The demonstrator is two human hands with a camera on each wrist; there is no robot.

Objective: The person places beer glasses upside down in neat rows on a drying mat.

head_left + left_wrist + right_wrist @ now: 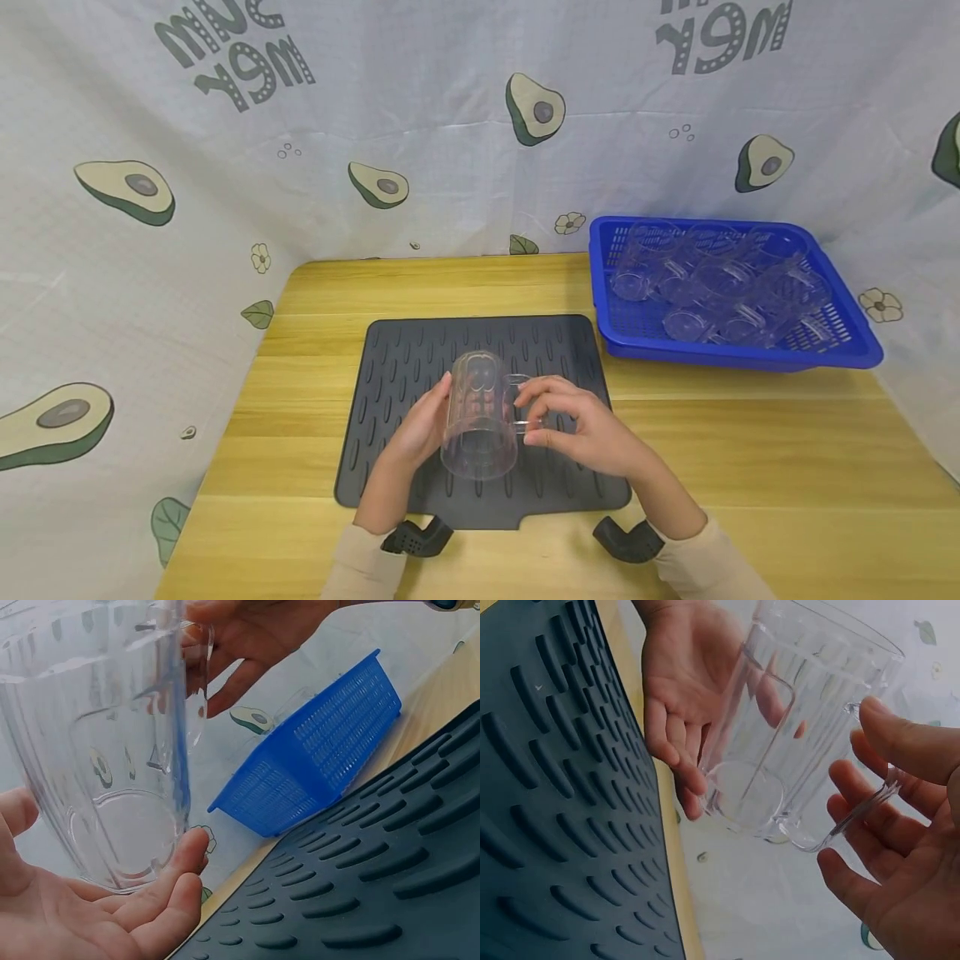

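A clear plastic mug (480,417) is held above a dark grey ridged mat (555,492), tilted with its wide mouth toward me and its narrower base away. My left hand (422,427) grips the mug's body from the left. In the left wrist view its fingers (161,907) lie under the base and the thumb is at the side. On the other side, my right hand (581,425) holds the mug's handle (855,814), with the thumb on one side and the fingers on the other.
To the back right, a blue plastic basket (750,358) holds several clear mugs (720,279) lying in a heap. The mat lies on a wooden table (300,400). A white cloth (450,67) printed with avocados hangs behind the table and along its sides.
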